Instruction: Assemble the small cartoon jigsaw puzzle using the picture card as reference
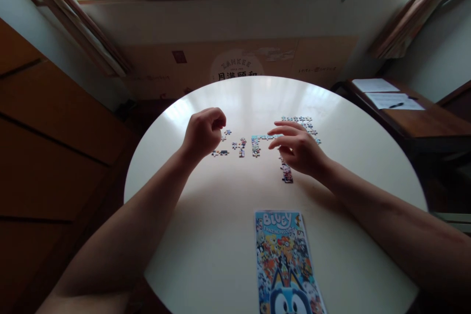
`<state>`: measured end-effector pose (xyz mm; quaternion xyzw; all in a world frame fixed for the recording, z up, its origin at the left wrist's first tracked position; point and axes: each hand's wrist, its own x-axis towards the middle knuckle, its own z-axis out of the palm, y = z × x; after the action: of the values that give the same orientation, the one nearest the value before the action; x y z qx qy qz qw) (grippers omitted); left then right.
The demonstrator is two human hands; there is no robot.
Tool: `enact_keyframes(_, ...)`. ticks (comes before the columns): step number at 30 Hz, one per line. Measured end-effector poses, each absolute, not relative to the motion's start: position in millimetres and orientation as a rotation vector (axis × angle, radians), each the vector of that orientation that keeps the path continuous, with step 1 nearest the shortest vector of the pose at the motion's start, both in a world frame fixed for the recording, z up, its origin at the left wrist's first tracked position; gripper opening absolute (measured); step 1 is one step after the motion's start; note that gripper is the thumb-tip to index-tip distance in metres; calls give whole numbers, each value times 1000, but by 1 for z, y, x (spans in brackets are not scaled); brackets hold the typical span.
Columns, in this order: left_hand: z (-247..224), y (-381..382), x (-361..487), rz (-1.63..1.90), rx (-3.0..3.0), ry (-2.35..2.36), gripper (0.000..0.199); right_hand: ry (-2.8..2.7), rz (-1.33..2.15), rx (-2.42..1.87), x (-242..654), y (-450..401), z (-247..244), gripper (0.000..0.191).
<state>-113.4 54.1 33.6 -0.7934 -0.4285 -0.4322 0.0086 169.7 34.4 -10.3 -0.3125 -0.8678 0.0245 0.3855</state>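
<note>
My left hand (pixel 204 132) is closed with its fingers curled in, above the left side of the table. Whatever it may hold is hidden. Loose jigsaw puzzle pieces (pixel 221 152) lie just beside and below it, and a small joined group (pixel 242 146) lies farther right. My right hand (pixel 296 144) is open, its fingers apart and stretched to the left over the joined puzzle section. That section shows a corner strip (pixel 255 146) on the left and a lower strip (pixel 287 174) under the hand. My right hand hides part of it. More pieces (pixel 297 118) lie behind that hand.
A Bluey picture sheet (pixel 285 260) lies at the near edge of the round white table (pixel 206 250). To the right, a brown desk (pixel 441 113) bears papers (pixel 393 100) and a pen (pixel 396 105). A printed cardboard panel (pixel 147 66) stands behind the table, below the window.
</note>
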Motion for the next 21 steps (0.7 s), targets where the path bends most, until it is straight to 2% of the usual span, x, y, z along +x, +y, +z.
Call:
enact_keyframes(7, 38, 58, -130, -1355, -2462, -1450, 24, -2157, 68, -753, 168, 33, -9, 35)
enact_keyframes(21, 29, 62, -130, -901, -2559, -1676, 28, -2048, 97, -741, 167, 32, -7, 34)
